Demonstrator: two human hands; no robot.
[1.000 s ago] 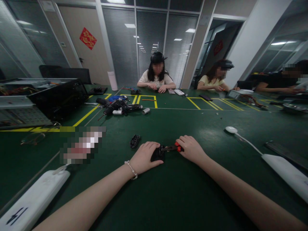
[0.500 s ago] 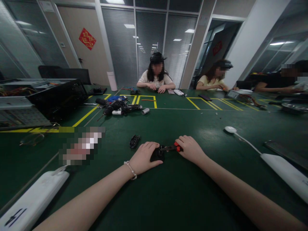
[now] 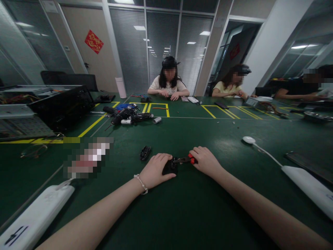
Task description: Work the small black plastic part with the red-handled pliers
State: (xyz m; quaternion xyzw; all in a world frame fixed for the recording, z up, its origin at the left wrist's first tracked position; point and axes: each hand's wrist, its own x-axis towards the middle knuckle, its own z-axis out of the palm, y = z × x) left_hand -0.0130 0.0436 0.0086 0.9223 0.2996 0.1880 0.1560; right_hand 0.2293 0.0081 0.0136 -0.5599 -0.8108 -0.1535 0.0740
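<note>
My left hand (image 3: 155, 171) is closed over the left side of a small black plastic part (image 3: 172, 169) on the table, with the thumb along its near edge. In my right hand (image 3: 206, 159) are pliers with red handles (image 3: 191, 159), the fingers wrapped round the grips. The dark jaws point left and meet the far right edge of the black part; whether they grip anything there is too small to tell. A second black piece (image 3: 145, 152), with an uneven inside, lies on the table just beyond my left hand.
At the left stands an open computer case (image 3: 62, 107). A power drill (image 3: 118, 119) lies among black cables further back. White devices (image 3: 39, 215) with cords flank my arms, and glasses (image 3: 35, 151) lie at left. Several people sit across the green table (image 3: 187, 135).
</note>
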